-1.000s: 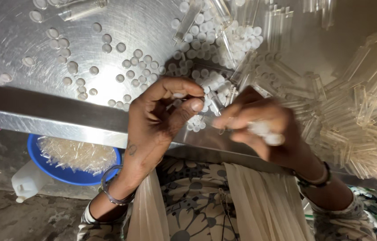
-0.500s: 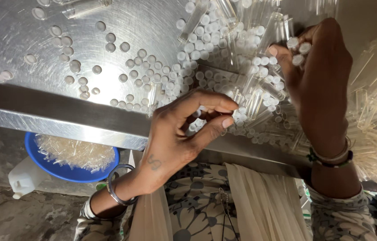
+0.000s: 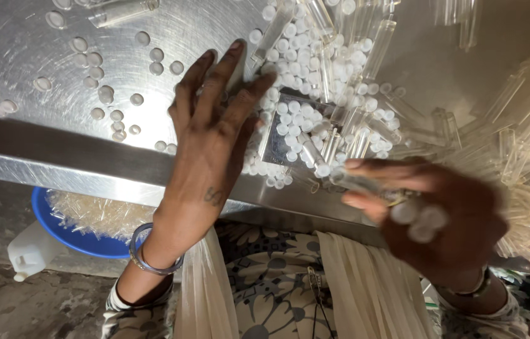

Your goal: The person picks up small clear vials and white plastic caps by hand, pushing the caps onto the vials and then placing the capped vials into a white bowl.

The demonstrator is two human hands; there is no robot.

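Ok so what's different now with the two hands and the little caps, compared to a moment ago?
The left hand has opened from a pinch and spread flat on the metal table, its fingers against the pile of white caps. The right hand has drawn back from the clear tubes toward the table's edge, blurred, with caps and a tube in it. The blue basin below is unchanged.

A blue basin point(image 3: 83, 242) of clear tubes sits beside a white jug point(image 3: 30, 254).
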